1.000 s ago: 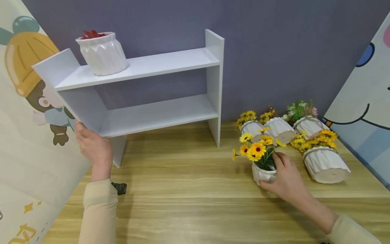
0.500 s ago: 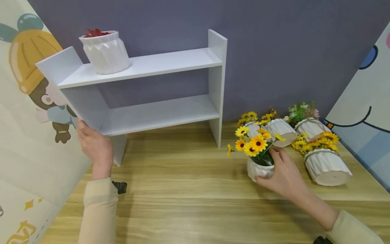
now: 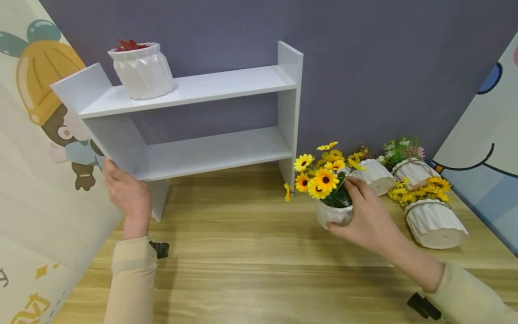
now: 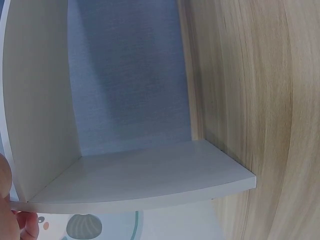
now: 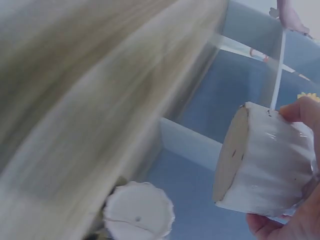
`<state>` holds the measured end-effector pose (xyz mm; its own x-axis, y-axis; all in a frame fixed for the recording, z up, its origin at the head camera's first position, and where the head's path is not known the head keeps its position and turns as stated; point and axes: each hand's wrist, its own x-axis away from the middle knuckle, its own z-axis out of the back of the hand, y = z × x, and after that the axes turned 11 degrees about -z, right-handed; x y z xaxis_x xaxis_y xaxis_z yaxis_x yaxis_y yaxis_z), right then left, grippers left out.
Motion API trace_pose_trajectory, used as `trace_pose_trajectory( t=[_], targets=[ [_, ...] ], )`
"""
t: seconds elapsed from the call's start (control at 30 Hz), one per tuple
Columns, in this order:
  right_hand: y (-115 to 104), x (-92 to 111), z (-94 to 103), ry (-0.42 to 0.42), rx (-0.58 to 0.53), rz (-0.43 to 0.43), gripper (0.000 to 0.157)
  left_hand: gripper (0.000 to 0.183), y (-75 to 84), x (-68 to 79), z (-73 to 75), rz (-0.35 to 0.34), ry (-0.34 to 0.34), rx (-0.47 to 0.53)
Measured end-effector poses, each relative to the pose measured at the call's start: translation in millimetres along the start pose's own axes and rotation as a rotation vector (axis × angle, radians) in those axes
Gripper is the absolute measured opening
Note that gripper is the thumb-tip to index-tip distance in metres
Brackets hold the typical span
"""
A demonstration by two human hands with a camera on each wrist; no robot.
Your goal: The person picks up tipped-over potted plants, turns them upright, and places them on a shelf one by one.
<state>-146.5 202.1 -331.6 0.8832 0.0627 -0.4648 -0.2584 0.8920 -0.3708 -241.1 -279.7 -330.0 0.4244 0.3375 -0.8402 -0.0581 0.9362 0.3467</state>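
Note:
My right hand (image 3: 370,220) grips a white flowerpot (image 3: 332,213) of yellow daisy-like flowers (image 3: 323,179), thumb in front and fingers at the rim. In the right wrist view the pot's flat underside (image 5: 232,155) shows, off the table. At the left, my left hand (image 3: 128,193) holds the side panel of a white two-tier shelf (image 3: 214,148), near the lower board's end. The left wrist view has the fingertips (image 4: 30,226) on the panel's outer side. A white pot (image 3: 143,74) with a red plant stands on the upper board's left end.
Several white pots of flowers lie tipped over at the right, including a near one (image 3: 436,225) and one (image 3: 414,172) by the back wall. The shelf's right panel (image 3: 288,117) stands left of the held flowers. A wooden tabletop (image 3: 259,252) spreads in front.
My right hand has carried the flowerpot up and to the left, towards the shelf. My left hand stays on the side panel; the view has shifted slightly.

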Motion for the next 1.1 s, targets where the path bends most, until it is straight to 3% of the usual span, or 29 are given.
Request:
trace_pose_trajectory(
  t=[0.2,0.6,1.1],
  targets=[
    [-13,-13,5.8,-0.019,-0.004,0.015,0.098,0.062,-0.4,1.4,-0.2,0.034,0.0,0.003],
    [-31,-32,11.2,0.048,-0.068,0.132,0.092,0.059,-1.6,1.4,-0.9,-0.036,0.026,-0.003],
    [-68,-54,19.9,0.075,-0.048,0.243,0.093,0.057,-2.2,0.7,-4.3,-0.038,0.029,-0.008]
  ],
)
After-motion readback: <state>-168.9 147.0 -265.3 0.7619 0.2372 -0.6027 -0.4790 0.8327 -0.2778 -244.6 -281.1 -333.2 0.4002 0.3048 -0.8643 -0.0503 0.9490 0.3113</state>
